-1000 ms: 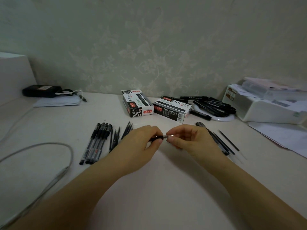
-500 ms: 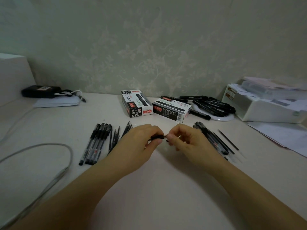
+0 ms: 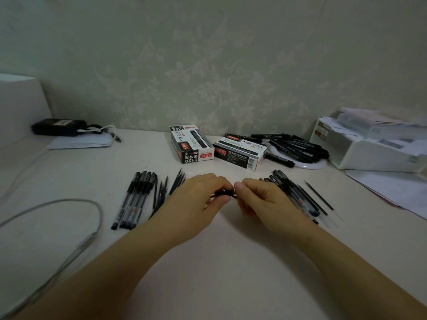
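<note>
just above the tabletop (image 3: 219, 262), between both hands, the short black pen piece (image 3: 223, 193) lies with its long axis left-right. left hand (image 3: 196, 202) pinches one end, right hand (image 3: 261, 200) pinches the other; each grip is equally near, fingers curled on it.

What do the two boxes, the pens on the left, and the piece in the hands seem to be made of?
Pen boxes: probably printed cardboard, slightly glossy; folded edges, flat printed panels. Pens on the left: plastic, apparently; clear barrels, black caps. Black pen piece pinched between left hand and right hand: likely dark plastic or rubber, mostly hidden.
</note>
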### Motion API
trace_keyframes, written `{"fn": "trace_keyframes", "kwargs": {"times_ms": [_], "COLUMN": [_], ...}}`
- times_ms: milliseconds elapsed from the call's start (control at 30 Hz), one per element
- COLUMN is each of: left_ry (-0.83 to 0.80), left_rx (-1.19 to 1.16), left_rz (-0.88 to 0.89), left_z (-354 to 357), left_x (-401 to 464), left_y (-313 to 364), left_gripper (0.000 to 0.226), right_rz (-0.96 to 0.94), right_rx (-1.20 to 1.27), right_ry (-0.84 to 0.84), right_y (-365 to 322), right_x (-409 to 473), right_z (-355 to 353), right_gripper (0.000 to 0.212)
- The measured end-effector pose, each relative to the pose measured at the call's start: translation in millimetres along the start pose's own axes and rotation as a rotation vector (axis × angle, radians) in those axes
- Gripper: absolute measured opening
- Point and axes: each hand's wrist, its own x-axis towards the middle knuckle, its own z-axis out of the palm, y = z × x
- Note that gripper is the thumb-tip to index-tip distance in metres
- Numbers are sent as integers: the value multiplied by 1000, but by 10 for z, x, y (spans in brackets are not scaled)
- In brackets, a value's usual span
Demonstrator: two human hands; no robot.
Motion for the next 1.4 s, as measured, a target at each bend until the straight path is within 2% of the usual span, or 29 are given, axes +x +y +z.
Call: {"fn": "trace_keyframes", "kwargs": {"times_ms": [67,200,267,433,533,633,700,767,833,933,1067,1400], "left_ry": [2,8,4,88,111,98,85,69,46,9,-1,-2], "left_rx": [-7,-23,14,78,72,74,72,70,84,104,99,58], "left_rz": [-12,-34,-4,34,2,-75,-126,-155,-157,-155,-155,-117], "left_z": [4,-15,-27,-48,-28,0,7,13,19,19,-4,-7], "left_x": [-4,2,9,19,20,6,-9,-13,-8,-9,-17,-3], "left_y": [5,-4,-3,-20,-19,-38,-77,-114,-135,-149,-163,-108], "left_gripper": [17,19,18,16,18,20,22,22,22,21,20,18], "right_rz": [-2,-12,-3,94,118,89,47,43,60,8,-49,-144], "right_rx": [-18,-63,-53,181,164,-67,-453,-680,-738,-723,-574,-479], "right_ry": [15,-2,-19,-46,-24,130,192,129,79,98,144,101], "right_y": [-20,-23,-27,-53,-85,-50,-4,46,71,59,18,-11], "right_x": [4,1,-4,-3,-1,5,12,7,10,6,2,20], "right_z": [-5,-29,-30,-34,-2,13,-33,-56,-47,-32,-65,-33], "right_gripper": [34,16,19,30,34,33,20,25,25,15,6,10]}}
